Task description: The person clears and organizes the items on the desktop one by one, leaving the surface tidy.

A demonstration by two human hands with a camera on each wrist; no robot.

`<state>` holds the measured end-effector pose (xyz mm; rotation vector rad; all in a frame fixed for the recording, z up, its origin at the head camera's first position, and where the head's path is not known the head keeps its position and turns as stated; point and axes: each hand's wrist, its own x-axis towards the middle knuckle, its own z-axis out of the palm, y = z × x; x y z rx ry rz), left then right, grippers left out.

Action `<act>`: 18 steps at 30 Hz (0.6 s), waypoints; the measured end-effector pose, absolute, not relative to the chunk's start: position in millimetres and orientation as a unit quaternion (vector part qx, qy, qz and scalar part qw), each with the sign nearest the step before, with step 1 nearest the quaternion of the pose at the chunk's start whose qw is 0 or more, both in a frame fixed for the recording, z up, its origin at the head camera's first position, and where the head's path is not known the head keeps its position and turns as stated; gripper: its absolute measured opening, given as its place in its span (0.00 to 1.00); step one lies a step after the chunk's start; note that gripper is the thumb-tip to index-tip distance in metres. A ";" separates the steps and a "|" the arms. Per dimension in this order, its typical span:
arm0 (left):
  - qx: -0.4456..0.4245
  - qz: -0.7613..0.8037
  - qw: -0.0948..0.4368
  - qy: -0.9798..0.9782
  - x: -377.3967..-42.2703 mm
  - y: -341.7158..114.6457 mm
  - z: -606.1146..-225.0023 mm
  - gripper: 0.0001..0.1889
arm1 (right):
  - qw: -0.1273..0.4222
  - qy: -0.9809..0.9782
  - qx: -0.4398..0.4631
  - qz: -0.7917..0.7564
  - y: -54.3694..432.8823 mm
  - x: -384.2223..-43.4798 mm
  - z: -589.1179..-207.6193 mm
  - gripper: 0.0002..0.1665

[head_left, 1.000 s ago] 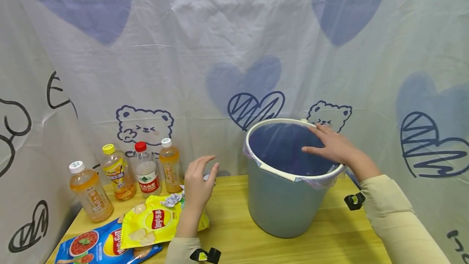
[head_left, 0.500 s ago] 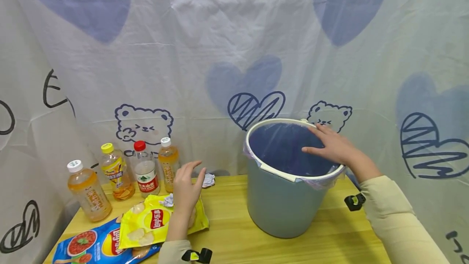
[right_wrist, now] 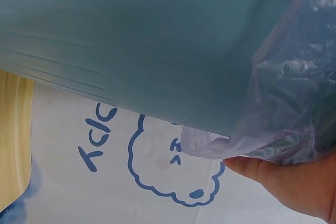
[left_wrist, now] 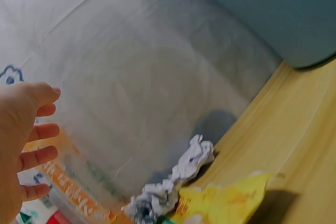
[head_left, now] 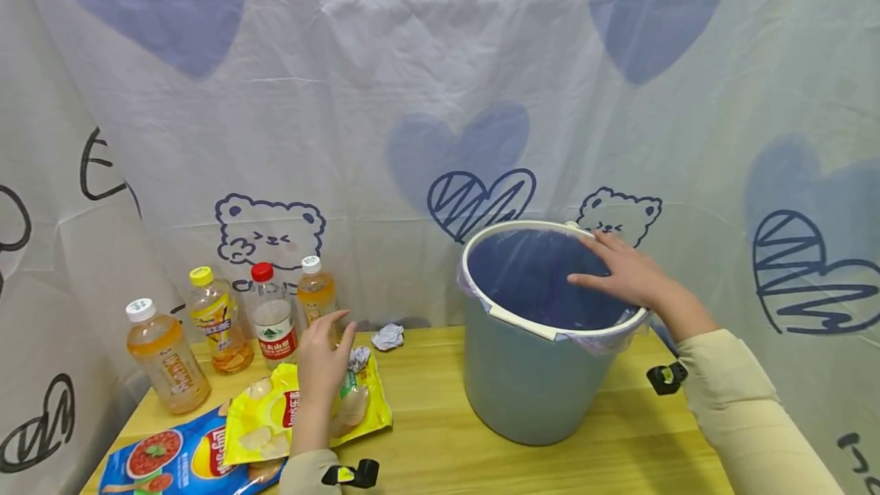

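Bin stands upright on the worktop, right of centre in the frame, mouth up. Liner is folded out over the pale rim, likely so it doesn't slide in. Right hand rests at the rim's right side, fingers spread, thumb over the opening; I read that as steadying the bin. Left hand, lower left of centre, hangs over the yellow chip packet, fingers loosely bent, slightly apart, pinching nothing that I can see. One paper ball sits at that packet's upper edge, a second paper ball just beyond. Yellow packet overlaps the blue packet, lower left. Four bottles stand behind, near the curtain, probably lined up to leave room in front.
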<state>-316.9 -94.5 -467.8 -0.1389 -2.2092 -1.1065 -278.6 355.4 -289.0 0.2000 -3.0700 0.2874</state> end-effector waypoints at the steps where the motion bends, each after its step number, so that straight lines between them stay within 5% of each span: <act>1: -0.045 -0.421 0.324 -0.846 -317.5 -97.2 -469.4 0.15 | 0.026 -0.993 0.065 0.093 355.7 -278.6 -289.0 0.54; 8: 0.004 -0.419 0.287 -0.862 -318.9 -115.5 -482.4 0.17 | 0.024 -0.993 0.063 0.096 355.7 -277.9 -287.8 0.54; 18: 0.041 -0.344 0.147 -0.927 -315.3 -133.3 -499.6 0.27 | 0.023 -0.993 0.063 0.098 355.5 -277.6 -288.4 0.54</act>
